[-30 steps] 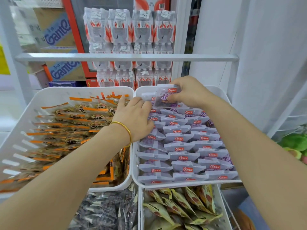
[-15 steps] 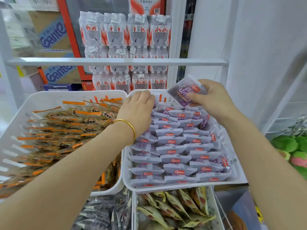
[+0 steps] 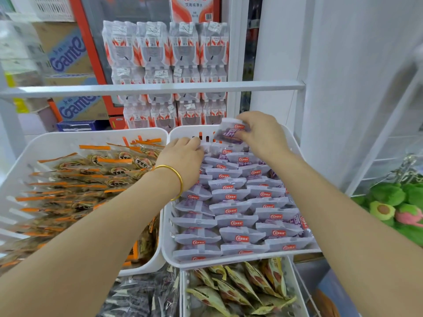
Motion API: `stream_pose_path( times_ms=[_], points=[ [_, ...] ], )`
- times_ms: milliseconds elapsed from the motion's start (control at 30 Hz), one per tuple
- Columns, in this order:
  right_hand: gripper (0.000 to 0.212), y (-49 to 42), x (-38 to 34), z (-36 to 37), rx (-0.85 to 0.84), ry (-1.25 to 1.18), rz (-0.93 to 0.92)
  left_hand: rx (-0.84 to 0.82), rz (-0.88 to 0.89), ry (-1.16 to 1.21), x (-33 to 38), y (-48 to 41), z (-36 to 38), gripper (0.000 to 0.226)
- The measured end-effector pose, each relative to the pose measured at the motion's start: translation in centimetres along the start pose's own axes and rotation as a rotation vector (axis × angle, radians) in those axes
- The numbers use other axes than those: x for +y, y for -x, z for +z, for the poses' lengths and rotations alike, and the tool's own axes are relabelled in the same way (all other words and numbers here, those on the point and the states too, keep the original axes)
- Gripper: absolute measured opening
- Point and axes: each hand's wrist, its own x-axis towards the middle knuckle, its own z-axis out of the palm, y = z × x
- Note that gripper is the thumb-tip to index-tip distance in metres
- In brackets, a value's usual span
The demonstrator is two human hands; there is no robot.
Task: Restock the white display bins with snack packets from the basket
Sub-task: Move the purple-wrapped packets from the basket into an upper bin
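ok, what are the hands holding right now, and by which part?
Right hand pinches a purple packet by its right end, over the back of the bin. Left hand lies on the packed rows; whether it grips one cannot be told.

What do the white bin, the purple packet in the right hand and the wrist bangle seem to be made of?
White bin: moulded plastic, smooth, slightly glossy, with a slotted wall. Purple packet, pinched by the right hand: likely thin frosted plastic film; the contents show through. Bangle: probably gold-coloured metal, polished; it has bright highlights.
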Motion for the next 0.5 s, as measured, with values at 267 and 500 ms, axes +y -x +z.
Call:
stream_pose_path(
  times_ms=[267,500],
  points=[
    [0.022,-0.6,-0.4,1.1,-0.124,0.304,-0.092,-0.06,-0.095,0.035,0.7,-0.5,-0.4,0.038],
    [0.031,0.5,0.9,1.7,0.18,0.184,-0.09,0.174,-0.125,0.147,2.0,-0.8,-0.1,0.045]
  ],
)
